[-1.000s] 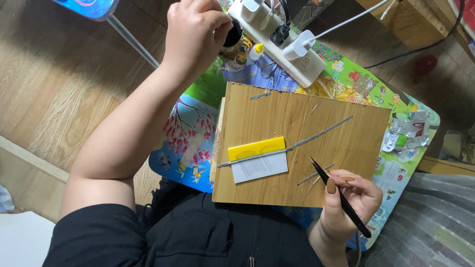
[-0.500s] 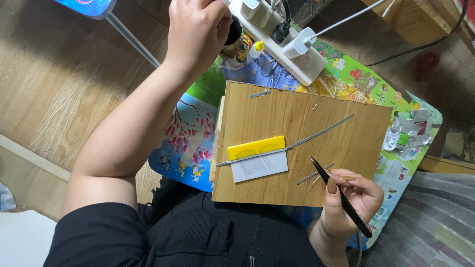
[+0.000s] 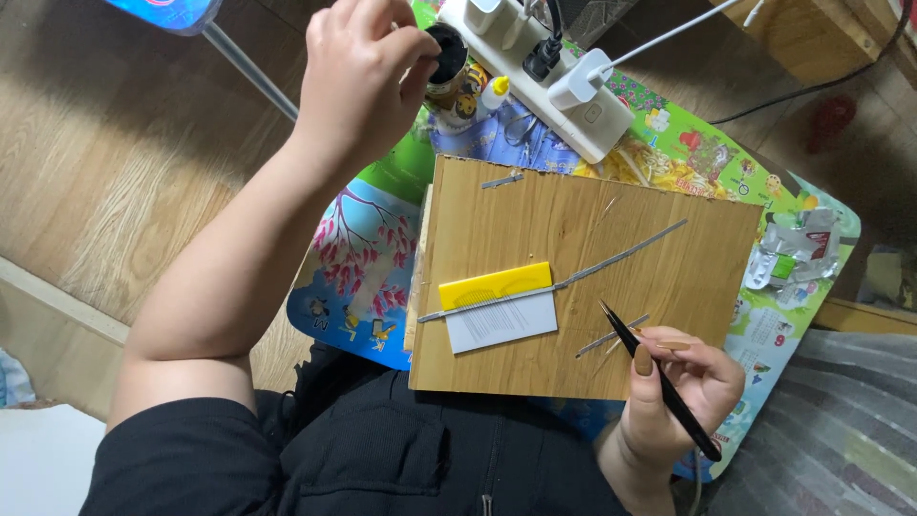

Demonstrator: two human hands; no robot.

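My left hand (image 3: 358,81) is stretched up to a small dark-capped jar (image 3: 447,57) at the table's far side, fingers closed around its top. My right hand (image 3: 680,387) rests at the lower right corner of a wooden board (image 3: 583,277) and grips black tweezers (image 3: 659,382), tips pointing onto the board near short thin metal strips (image 3: 611,336). A long thin metal strip (image 3: 573,277) lies diagonally across the board over a yellow and white card (image 3: 499,306).
A white power strip with plugs and a charger (image 3: 559,81) lies beyond the board. A small glue bottle (image 3: 494,94) stands next to the jar. Crumpled foil wrappers (image 3: 793,253) sit at right on the colourful picture table (image 3: 353,258). Wooden floor lies to the left.
My left hand has shifted slightly right at the jar. The right hand and tweezers stay in place.
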